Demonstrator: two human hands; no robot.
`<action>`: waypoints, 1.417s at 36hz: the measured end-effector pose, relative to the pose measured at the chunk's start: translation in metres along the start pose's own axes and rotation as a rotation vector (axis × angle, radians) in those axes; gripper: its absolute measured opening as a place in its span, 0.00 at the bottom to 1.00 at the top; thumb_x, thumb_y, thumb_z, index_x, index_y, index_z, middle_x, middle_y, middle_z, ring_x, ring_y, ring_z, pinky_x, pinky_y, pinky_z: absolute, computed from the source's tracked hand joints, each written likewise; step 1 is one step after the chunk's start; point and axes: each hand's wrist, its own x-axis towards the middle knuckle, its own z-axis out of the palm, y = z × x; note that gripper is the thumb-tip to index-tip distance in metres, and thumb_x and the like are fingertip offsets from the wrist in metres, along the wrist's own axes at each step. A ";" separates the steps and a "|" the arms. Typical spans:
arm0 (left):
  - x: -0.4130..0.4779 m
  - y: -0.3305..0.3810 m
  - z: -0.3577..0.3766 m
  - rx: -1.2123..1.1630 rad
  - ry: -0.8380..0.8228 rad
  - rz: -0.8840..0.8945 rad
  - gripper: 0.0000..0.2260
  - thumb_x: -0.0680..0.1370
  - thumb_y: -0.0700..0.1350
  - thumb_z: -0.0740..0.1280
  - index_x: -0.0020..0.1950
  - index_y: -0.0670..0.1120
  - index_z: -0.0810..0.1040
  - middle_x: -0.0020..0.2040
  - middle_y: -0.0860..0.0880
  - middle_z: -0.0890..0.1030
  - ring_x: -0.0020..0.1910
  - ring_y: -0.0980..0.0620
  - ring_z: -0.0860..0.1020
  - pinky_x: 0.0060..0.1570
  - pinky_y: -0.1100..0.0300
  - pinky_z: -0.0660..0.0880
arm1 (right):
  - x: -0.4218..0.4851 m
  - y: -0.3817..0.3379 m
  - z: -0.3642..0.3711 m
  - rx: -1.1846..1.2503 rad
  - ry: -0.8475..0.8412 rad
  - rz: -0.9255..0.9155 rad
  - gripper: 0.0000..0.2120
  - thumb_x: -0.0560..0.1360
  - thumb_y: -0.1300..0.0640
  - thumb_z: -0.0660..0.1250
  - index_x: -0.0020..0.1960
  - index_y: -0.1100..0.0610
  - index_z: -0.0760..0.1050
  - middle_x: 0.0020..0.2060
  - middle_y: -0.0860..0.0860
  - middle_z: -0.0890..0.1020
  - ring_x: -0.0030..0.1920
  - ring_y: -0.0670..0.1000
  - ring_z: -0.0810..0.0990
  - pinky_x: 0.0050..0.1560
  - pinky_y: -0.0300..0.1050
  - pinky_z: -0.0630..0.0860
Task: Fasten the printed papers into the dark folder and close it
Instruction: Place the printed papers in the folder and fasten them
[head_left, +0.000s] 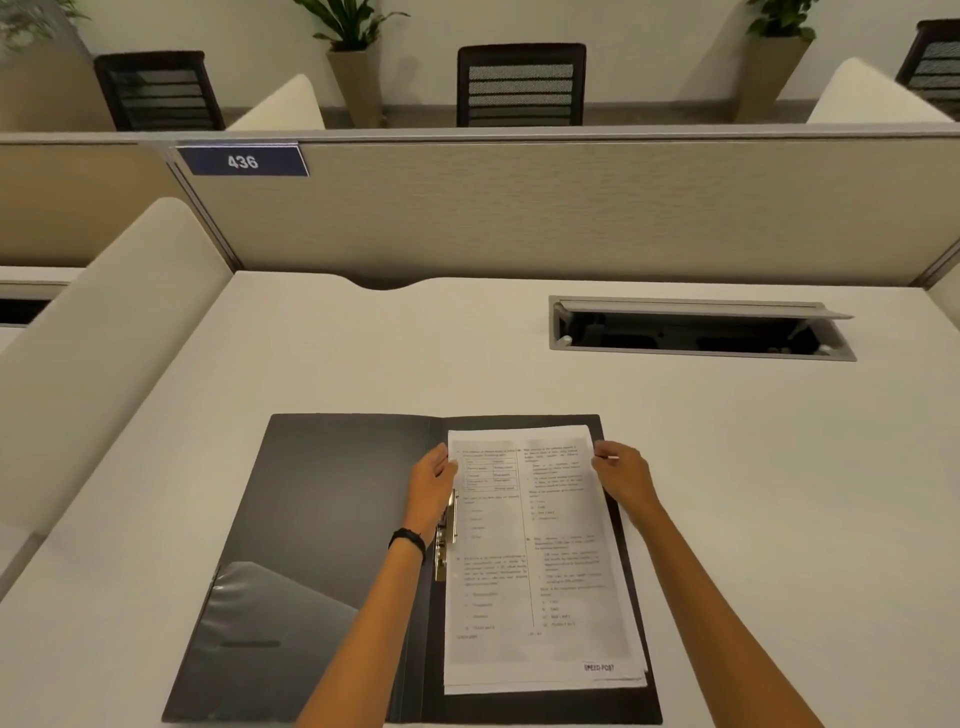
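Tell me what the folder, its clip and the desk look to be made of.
Folder: likely matte dark plastic; soft sheen, with a glossy clear pocket at its lower left. Clip: metal, brassy or gold toned, with bright glints. Desk: smooth off-white laminate by the look; even, low-gloss surface, though the core is not visible.

I cannot read the blurred print on the white printed papers (535, 561). My left hand (431, 480) covers part of the brass spring clip (445, 545). The frame's lower edge cuts the open dark plastic folder (311, 519).
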 end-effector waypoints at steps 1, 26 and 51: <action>0.000 0.000 0.000 0.007 0.008 0.007 0.18 0.78 0.36 0.61 0.39 0.61 0.68 0.40 0.64 0.72 0.34 0.74 0.76 0.28 0.81 0.69 | 0.002 -0.001 0.000 -0.001 0.000 -0.001 0.11 0.76 0.65 0.59 0.54 0.71 0.72 0.55 0.68 0.77 0.55 0.66 0.76 0.58 0.61 0.73; 0.037 0.004 0.017 0.743 -0.225 0.366 0.19 0.80 0.41 0.58 0.71 0.41 0.63 0.73 0.43 0.63 0.74 0.46 0.59 0.75 0.49 0.45 | -0.126 0.058 0.043 -0.563 -0.560 -0.832 0.21 0.76 0.44 0.57 0.67 0.51 0.65 0.68 0.51 0.69 0.67 0.51 0.66 0.69 0.45 0.61; 0.050 0.013 0.009 0.637 -0.330 0.365 0.14 0.79 0.39 0.57 0.64 0.41 0.71 0.64 0.43 0.72 0.64 0.45 0.69 0.69 0.53 0.62 | -0.139 0.062 0.083 -0.763 -0.658 -1.300 0.17 0.78 0.50 0.58 0.65 0.55 0.66 0.64 0.54 0.74 0.64 0.53 0.72 0.69 0.49 0.63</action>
